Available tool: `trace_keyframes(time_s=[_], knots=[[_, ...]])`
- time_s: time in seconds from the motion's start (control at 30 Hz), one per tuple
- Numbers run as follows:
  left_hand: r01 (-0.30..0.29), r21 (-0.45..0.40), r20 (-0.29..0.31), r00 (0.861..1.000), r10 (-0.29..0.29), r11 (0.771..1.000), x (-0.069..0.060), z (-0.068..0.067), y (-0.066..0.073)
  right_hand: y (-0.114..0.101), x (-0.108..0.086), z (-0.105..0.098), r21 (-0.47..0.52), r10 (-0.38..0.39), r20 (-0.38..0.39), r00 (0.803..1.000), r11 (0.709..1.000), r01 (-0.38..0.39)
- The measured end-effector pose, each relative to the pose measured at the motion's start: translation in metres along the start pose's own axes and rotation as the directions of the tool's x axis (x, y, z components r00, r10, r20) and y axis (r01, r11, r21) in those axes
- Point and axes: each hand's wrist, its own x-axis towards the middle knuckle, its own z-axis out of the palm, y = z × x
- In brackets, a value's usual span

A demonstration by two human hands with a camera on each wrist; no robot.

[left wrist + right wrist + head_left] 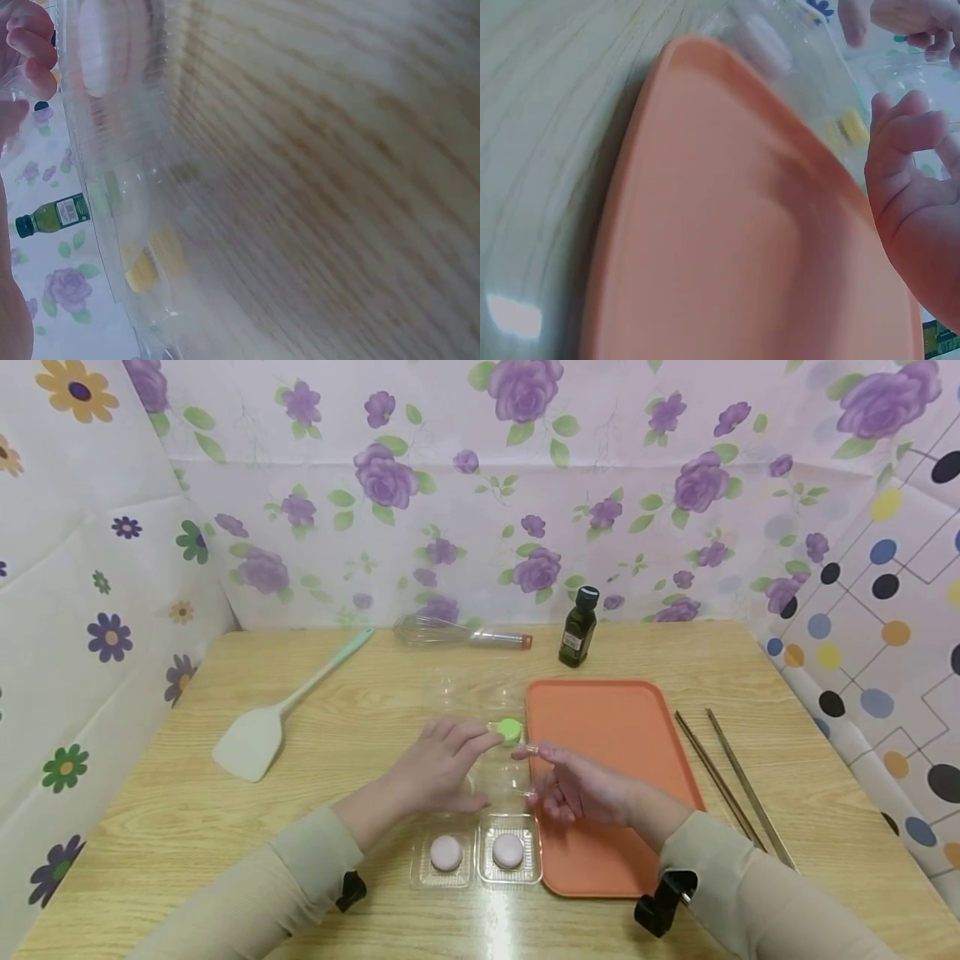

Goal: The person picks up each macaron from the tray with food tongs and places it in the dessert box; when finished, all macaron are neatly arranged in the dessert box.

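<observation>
Both hands hold a clear plastic lid [911,79] between them above the row of boxes. The left hand [446,764] is at its left side, fingers arched and thumb apart. From the right, the right hand [581,785] grips the lid's edge with fingers and thumb bent. Two clear boxes in front each hold a pale pink macaron, one left [446,853] and one right [508,852]. Farther back, a green macaron [509,732] shows past the left fingertips. A yellow macaron [140,271] appears through plastic in the left wrist view; the left hand hides it in the head view.
An orange tray [600,718] lies under the right hand. Metal chopsticks [738,785] lie to its right. Behind stand a dark bottle [577,628] and a whisk [461,633]. A pale spatula [258,735] lies at left. Floral cloth [465,527] walls the table in.
</observation>
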Motion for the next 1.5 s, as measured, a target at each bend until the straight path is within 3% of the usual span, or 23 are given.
trace_keyframes(time_s=[0.13, 0.27, 0.43, 0.6, 0.77, 1.03, 1.33, 1.5], knots=[[0.004, -0.056, 0.033, 0.999, -0.002, 0.998, -0.001, -0.001, 0.0, 0.002, 0.0, -0.002, -0.094, -0.046, -0.032, 0.998, 0.995, 0.043], [0.054, -0.101, 0.153, 0.987, -0.038, 0.993, -0.001, -0.004, 0.002, 0.003, -0.001, -0.003, -0.203, -0.085, -0.065, 0.994, 0.977, 0.07], [0.158, -0.152, 0.304, 0.947, -0.106, 0.976, 0.001, -0.007, 0.004, 0.004, -0.002, -0.003, -0.326, -0.127, -0.101, 0.987, 0.941, 0.088], [0.252, -0.206, 0.392, 0.907, -0.156, 0.946, 0.002, -0.006, 0.006, 0.004, -0.001, -0.001, -0.394, -0.15, -0.145, 0.978, 0.915, 0.083], [0.323, -0.269, 0.435, 0.881, -0.185, 0.907, 0.003, -0.005, 0.007, 0.006, -0.001, -0.001, -0.472, -0.189, -0.146, 0.971, 0.876, 0.1], [0.398, -0.321, 0.484, 0.849, -0.212, 0.859, 0.005, -0.004, 0.008, 0.011, -0.002, -0.005, -0.528, -0.301, -0.058, 0.952, 0.818, 0.226], [0.487, -0.348, 0.544, 0.801, -0.251, 0.801, 0.006, -0.003, 0.01, 0.012, -0.006, -0.003, -0.646, -0.36, -0.059, 0.931, 0.725, 0.239], [0.526, -0.384, 0.56, 0.786, -0.261, 0.759, 0.006, -0.002, 0.011, 0.012, -0.008, 0.001, -0.662, -0.391, -0.056, 0.919, 0.703, 0.258]])
